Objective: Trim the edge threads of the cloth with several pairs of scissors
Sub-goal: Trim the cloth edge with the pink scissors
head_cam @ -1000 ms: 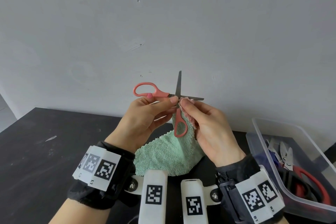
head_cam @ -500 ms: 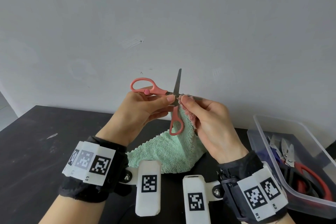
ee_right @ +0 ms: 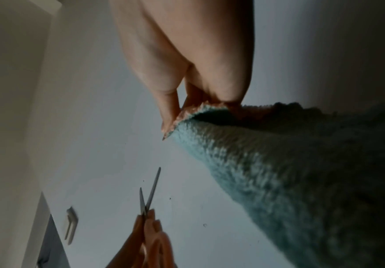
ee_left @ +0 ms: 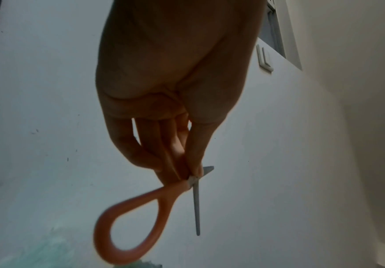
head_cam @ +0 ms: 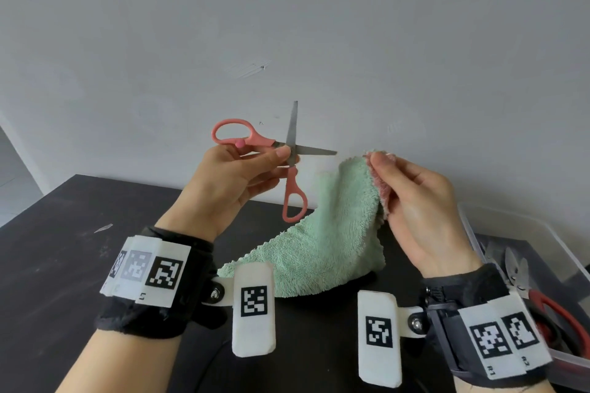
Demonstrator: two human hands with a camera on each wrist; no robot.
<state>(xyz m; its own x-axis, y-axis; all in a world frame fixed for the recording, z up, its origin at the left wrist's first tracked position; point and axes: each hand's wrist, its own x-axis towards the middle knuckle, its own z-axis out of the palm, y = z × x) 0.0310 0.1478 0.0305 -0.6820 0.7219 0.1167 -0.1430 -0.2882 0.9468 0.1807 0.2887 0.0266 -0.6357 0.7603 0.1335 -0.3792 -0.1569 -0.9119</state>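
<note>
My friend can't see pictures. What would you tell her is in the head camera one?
A left hand holds open pink scissors up beside a green cloth, whose corner a right hand pinches. The two are apart, over a black table, with a clear box of more scissors at right.

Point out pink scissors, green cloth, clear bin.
pink scissors (head_cam: 293, 201): head view, lower handle loop
green cloth (head_cam: 332, 246): head view, middle of hanging terry
clear bin (head_cam: 472, 230): head view, left wall

Black wristbands (head_cam: 150, 281) with white coded tags (head_cam: 253, 295)
</note>
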